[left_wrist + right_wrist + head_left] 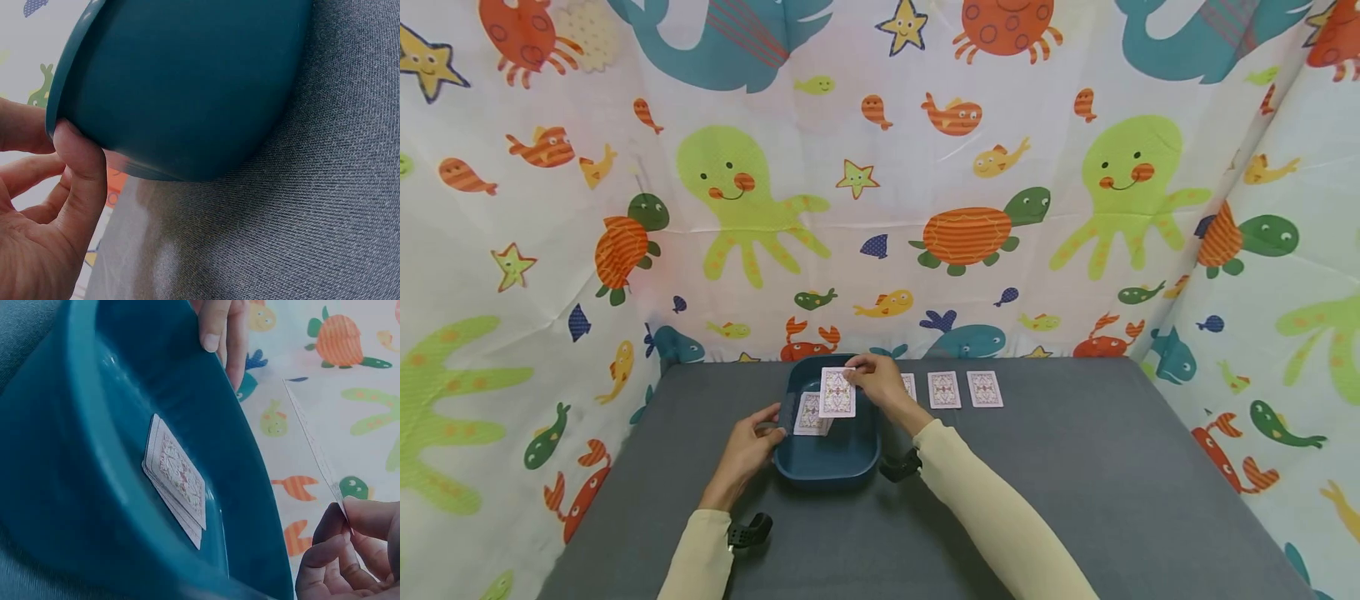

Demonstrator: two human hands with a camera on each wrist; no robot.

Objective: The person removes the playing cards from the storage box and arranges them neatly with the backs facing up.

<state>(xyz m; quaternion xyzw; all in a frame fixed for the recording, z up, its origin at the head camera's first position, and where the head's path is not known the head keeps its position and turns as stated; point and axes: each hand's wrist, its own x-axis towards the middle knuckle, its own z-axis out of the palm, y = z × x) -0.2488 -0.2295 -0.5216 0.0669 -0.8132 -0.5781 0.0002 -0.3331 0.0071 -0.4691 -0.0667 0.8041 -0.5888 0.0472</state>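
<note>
A dark teal plastic basin (827,481) stands on the table, and a small stack of playing cards (808,417) lies face down inside it. My left hand (751,446) pinches the basin's left rim; in the left wrist view the thumb (81,156) is on the near side and the fingers are behind. My right hand (880,382) pinches one playing card (837,393) by its corner above the basin. In the right wrist view that card (315,447) appears almost edge-on, held between thumb and fingers, apart from the stack (178,478).
Right of the basin a row of face-down cards lies on the grey table (1037,500): one card (943,390), another card (985,389), and one card (910,385) partly hidden by my right hand. A curtain (880,183) printed with sea animals hangs behind the table.
</note>
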